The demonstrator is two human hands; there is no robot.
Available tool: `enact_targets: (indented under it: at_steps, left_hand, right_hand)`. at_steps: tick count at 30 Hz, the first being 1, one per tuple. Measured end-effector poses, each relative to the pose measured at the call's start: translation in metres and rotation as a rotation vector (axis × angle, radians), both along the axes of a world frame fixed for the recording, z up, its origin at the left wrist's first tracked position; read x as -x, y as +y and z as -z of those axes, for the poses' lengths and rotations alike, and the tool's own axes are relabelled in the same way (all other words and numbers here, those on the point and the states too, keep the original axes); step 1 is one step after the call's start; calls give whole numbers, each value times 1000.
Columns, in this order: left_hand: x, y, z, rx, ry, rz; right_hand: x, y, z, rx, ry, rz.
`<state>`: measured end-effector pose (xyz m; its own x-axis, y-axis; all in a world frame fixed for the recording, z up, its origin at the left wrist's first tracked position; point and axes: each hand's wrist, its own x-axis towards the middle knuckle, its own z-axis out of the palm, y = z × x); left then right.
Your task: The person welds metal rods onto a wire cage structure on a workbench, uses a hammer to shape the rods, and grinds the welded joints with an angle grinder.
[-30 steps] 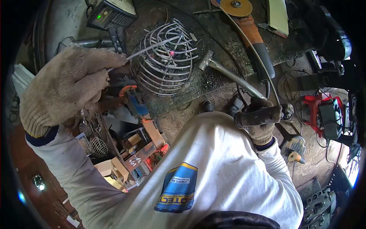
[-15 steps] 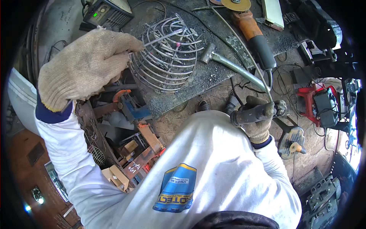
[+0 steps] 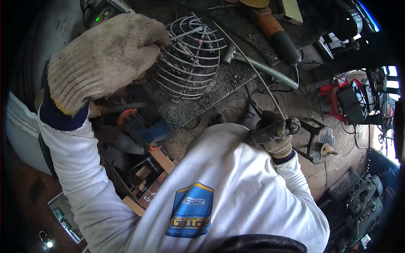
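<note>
A dome-shaped cage of bent metal rods [image 3: 185, 78] rests on the dark, gritty metal table [image 3: 177, 116]. My left hand [image 3: 107, 57], in a knitted beige work glove, is closed at the cage's upper left. Its fingertips pinch the end of a thin metal strip [image 3: 185, 33] lying across the cage's top. Lower right, my gloved right hand [image 3: 278, 145] is wrapped round a black welding electrode holder [image 3: 268, 134]. From that holder a long welding rod [image 3: 253, 65] slants up and left, its far end just right of the cage's top.
A hammer with a metal handle [image 3: 270, 72] lies right of the cage. Beyond it is an orange and black angle grinder [image 3: 278, 38]. A welding machine [image 3: 101, 14] stands far left, a blue vise [image 3: 149, 131] below the table edge, a red stand [image 3: 331, 101] at right.
The welding rod's far end has swung left and nearer to the cage's top. My right hand has shifted slightly left. The picture is darker, and my left hand still pinches the strip.
</note>
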<state>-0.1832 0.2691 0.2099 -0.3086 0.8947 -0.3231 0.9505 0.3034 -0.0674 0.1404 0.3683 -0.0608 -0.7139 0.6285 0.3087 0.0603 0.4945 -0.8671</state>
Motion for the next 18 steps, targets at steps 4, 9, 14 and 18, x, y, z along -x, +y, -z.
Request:
enact_targets:
  at_steps: [4, 9, 14, 18]
  left_hand:
    - [12, 5, 14, -110, 36, 214]
    - [-17, 15, 0, 62, -35, -132]
    - [-26, 24, -5, 162, -2, -220]
    - [-17, 18, 2, 96, 46, -74]
  right_hand:
    - [-17, -18, 26, -203, -96, 40]
    - [-6, -34, 15, 174, 7, 111]
    - [1, -41, 14, 158, -32, 162]
    - [-5, -41, 18, 36, -188, 105]
